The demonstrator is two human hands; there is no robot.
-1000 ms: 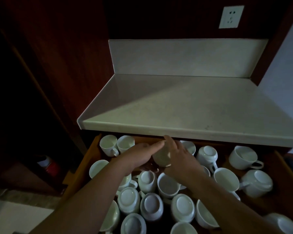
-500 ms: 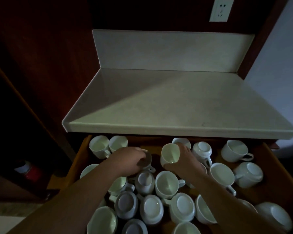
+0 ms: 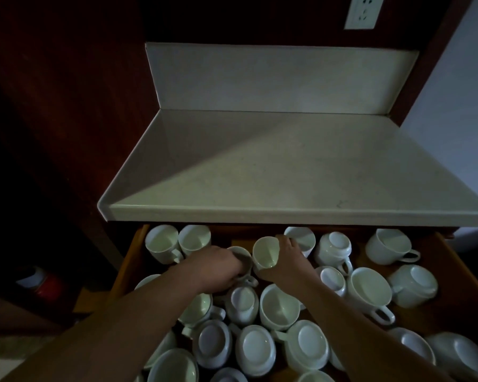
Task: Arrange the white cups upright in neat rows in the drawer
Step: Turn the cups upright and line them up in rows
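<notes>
An open wooden drawer (image 3: 127, 260) below a pale countertop holds several white cups, some upright, some upside down or on their sides. My right hand (image 3: 287, 260) grips an upright white cup (image 3: 265, 253) near the drawer's back middle. My left hand (image 3: 218, 267) curls over another white cup (image 3: 243, 260) just left of it, mostly hiding it. Two upright cups (image 3: 163, 242) stand side by side in the back left corner.
The countertop (image 3: 273, 172) overhangs the drawer's back. Upturned cups (image 3: 334, 244) and a tilted cup (image 3: 387, 245) lie at the back right. Several inverted cups (image 3: 255, 346) crowd the front. A red and white bottle (image 3: 42, 282) stands on the floor at left.
Both hands have drawn nearer to me, away from the drawer's back. The right hand turned its cup mouth-up and now holds it lower; the left hand closed over a second cup.
</notes>
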